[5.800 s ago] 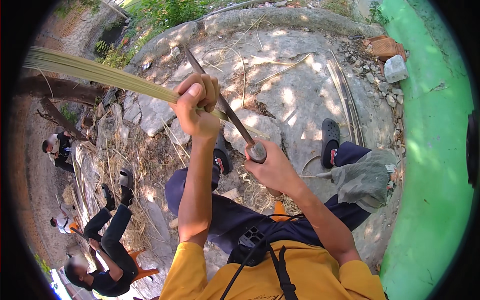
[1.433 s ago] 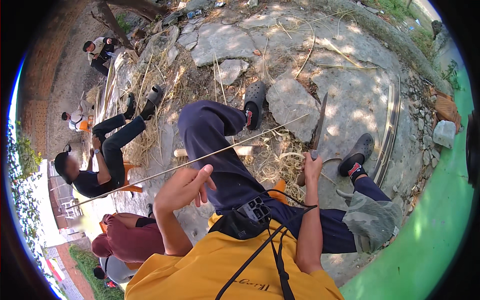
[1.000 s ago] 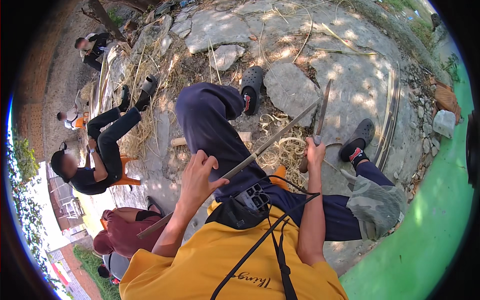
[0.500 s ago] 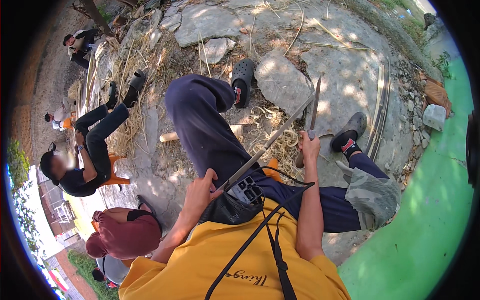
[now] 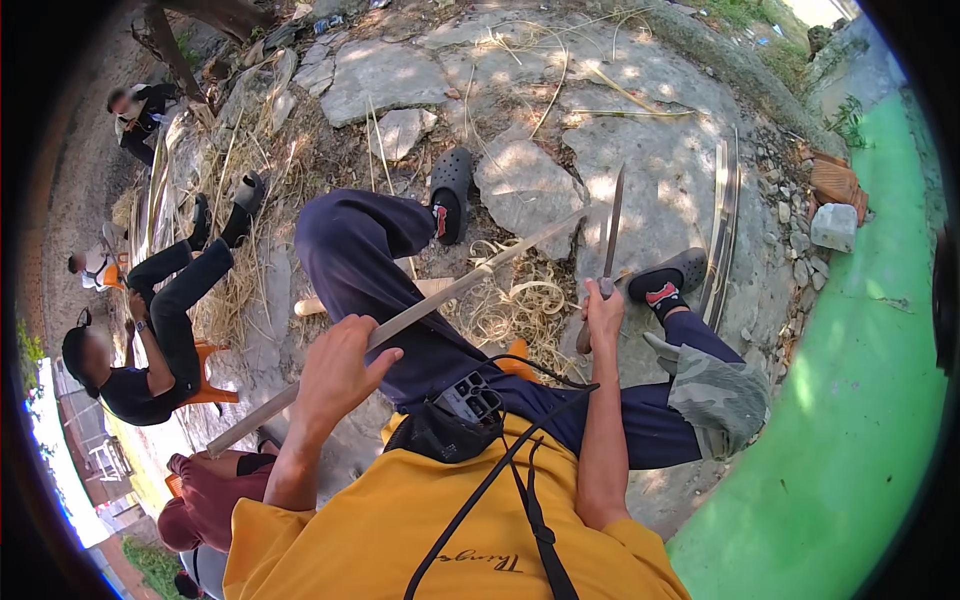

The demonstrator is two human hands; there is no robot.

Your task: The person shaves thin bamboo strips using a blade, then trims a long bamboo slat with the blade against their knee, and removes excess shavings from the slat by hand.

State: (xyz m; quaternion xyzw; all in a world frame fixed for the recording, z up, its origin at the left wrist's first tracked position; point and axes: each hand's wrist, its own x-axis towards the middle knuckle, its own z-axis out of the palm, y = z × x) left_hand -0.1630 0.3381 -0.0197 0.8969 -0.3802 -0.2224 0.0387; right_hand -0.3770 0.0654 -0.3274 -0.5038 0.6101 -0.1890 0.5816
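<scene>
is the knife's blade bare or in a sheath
Bare: the knife shows its dark blade uncovered from the right hand to the pointed tip, with no sheath around it.

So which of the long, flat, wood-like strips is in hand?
The grey-tan strip slanting across the navy cloth trousers, with the left hand around it; the pale strips ahead lie on the ground, untouched.

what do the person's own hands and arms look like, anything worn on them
The left hand and right hand are bare and ungloved. Both forearms are uncovered below the short sleeves of a mustard-yellow T-shirt.
</scene>
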